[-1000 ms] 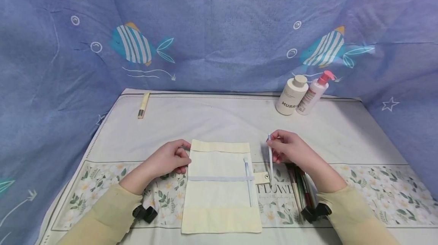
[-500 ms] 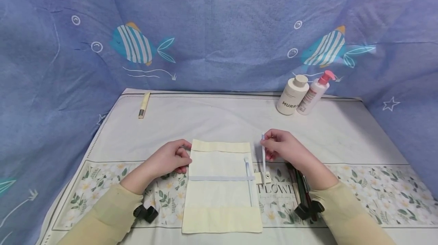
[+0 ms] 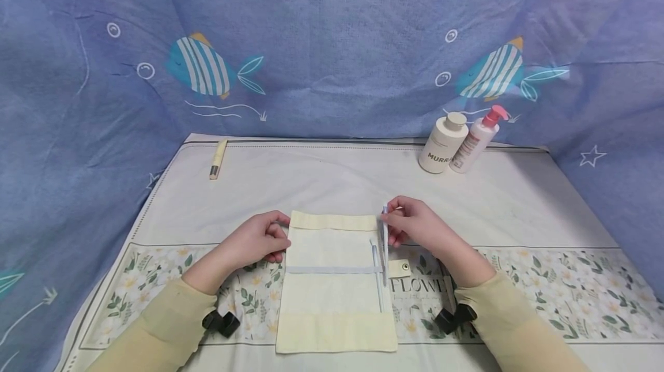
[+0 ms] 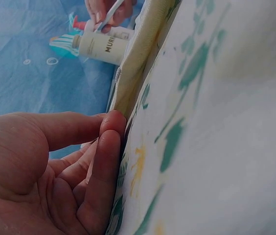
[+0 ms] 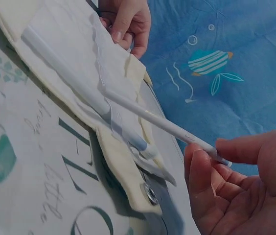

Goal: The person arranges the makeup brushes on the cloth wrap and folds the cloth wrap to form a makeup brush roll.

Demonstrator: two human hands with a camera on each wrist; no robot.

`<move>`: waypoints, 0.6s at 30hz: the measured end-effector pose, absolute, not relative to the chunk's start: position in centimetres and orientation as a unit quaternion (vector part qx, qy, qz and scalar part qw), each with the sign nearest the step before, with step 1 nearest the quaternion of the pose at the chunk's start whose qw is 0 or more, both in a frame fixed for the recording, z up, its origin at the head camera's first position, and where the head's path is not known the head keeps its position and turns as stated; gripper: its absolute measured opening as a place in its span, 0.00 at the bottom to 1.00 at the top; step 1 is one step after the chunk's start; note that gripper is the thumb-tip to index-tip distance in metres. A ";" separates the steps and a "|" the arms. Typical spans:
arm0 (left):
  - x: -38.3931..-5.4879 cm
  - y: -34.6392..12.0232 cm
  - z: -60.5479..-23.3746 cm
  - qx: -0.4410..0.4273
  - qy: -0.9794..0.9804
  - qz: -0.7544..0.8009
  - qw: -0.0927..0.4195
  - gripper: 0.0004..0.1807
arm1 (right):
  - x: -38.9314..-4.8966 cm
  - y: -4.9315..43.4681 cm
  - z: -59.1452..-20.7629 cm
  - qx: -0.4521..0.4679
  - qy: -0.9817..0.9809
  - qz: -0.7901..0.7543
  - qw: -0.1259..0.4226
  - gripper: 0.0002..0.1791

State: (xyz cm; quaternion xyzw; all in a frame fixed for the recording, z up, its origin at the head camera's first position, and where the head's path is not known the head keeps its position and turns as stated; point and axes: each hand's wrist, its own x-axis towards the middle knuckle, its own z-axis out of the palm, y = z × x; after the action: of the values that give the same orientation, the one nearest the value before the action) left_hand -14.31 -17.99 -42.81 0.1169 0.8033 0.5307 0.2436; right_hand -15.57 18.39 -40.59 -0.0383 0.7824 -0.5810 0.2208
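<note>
A cream fabric brush roll (image 3: 332, 294) lies unfolded on the table, with a pale elastic band (image 3: 332, 270) across its middle. One slim light-blue brush (image 3: 377, 274) is tucked under the band near the right edge. My left hand (image 3: 256, 239) pinches the roll's left edge near its upper corner. Between thumb and fingertips, my right hand (image 3: 417, 222) holds a second slim white brush (image 5: 162, 125) by its upper end. Its lower end reaches over the elastic; whether it passes under the band I cannot tell. Fingers hide part of its tip.
A snap tab (image 3: 399, 268) sticks out from the roll's right side. A white bottle (image 3: 442, 144) and a pink-topped pump bottle (image 3: 475, 141) stand at the back right. A small cream tube (image 3: 218, 160) lies at the back left. A blue fish-print curtain (image 3: 332, 49) closes the back.
My right hand has moved left with the white brush, from beside the snap tab to the roll's right edge. My left hand has stayed in place.
</note>
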 end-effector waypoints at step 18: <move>-14.4 -18.0 -43.1 0.114 0.808 0.523 0.244 0.23 | -16.0 17.9 -41.2 -0.014 0.769 -0.613 0.180 0.12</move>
State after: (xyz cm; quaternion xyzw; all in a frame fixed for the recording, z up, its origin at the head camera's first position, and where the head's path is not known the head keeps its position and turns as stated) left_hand -14.38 -17.98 -43.07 0.1137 0.8083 0.5234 0.2444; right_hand -15.97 17.93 -41.17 -0.0136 0.7692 -0.6129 0.1803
